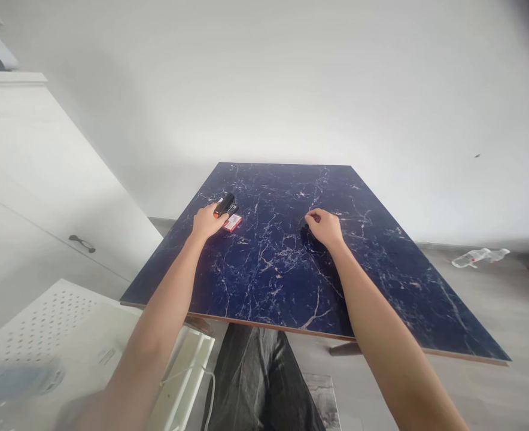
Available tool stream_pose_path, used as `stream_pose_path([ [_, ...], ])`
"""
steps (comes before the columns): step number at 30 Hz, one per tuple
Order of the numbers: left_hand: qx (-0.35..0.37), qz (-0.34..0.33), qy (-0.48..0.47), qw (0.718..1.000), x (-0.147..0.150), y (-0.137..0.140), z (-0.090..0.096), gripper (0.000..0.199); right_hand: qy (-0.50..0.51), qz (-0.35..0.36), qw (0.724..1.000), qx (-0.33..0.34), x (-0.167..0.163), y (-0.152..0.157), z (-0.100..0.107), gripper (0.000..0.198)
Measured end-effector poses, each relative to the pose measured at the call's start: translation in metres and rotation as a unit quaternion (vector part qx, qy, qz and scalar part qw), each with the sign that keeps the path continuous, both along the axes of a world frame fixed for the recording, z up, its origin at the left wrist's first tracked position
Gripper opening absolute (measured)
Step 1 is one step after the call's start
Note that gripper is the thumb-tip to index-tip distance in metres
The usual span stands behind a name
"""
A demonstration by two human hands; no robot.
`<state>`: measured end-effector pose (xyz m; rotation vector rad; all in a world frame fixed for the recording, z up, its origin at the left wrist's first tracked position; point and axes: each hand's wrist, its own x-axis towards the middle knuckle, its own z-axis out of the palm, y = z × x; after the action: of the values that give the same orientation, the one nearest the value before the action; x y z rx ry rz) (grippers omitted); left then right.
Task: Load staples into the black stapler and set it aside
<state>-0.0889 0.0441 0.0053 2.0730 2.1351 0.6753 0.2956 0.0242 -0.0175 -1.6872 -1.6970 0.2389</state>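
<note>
On the left part of the dark blue marbled table (268, 275), my left hand (206, 221) is closed around a black stapler (225, 205) with an orange patch near its lower end. A small red and white box (233, 223) lies on the tabletop right beside that hand, partly under the stapler. Right of the table's middle is my right hand (324, 226), its fingers curled in with the thumb against them. Whatever those fingers hold, if anything, is hidden or too small to make out.
A white wall stands behind the table. White cabinet (80, 197) at left has a dark handle. Nearer, a perforated white surface (53, 323) carries a bluish see-through object (20, 380). Clear plastic bottles (480, 257) lie on the floor at right.
</note>
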Motion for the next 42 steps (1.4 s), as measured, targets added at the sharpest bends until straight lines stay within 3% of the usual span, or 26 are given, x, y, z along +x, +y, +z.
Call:
stream_pose_path([
  [2,0.02,0.008,0.009,1.0,-0.002,-0.004,0.0,0.047,-0.043,0.048,0.998,-0.003,-0.003,-0.001,-0.002,0.022],
  [5,0.109,0.005,0.006,0.994,0.002,-0.013,0.004,0.046,-0.073,0.068,0.995,0.003,-0.004,-0.004,-0.003,0.022],
  [9,0.195,-0.087,-0.012,0.977,0.033,-0.033,0.013,0.04,-0.072,0.078,0.994,-0.007,-0.011,-0.007,-0.001,0.023],
  [14,0.13,-0.262,0.024,0.956,0.103,-0.046,0.004,0.05,-0.101,0.145,0.984,0.001,-0.029,-0.009,0.0,0.022],
  [18,0.067,-0.306,0.05,0.948,0.139,-0.03,-0.018,0.044,-0.121,0.187,0.975,0.013,-0.037,-0.011,0.0,0.018],
  [22,0.022,-0.297,0.044,0.954,0.139,-0.016,-0.029,0.039,-0.146,0.19,0.971,0.019,-0.039,-0.014,0.001,0.019],
  [35,0.007,-0.338,0.046,0.94,0.127,-0.016,-0.028,0.043,-0.208,0.19,0.959,-0.008,-0.047,-0.023,0.006,0.033],
  [42,-0.015,-0.31,0.037,0.95,0.136,-0.009,-0.013,0.035,-0.199,0.175,0.964,-0.003,-0.047,-0.021,0.003,0.033],
])
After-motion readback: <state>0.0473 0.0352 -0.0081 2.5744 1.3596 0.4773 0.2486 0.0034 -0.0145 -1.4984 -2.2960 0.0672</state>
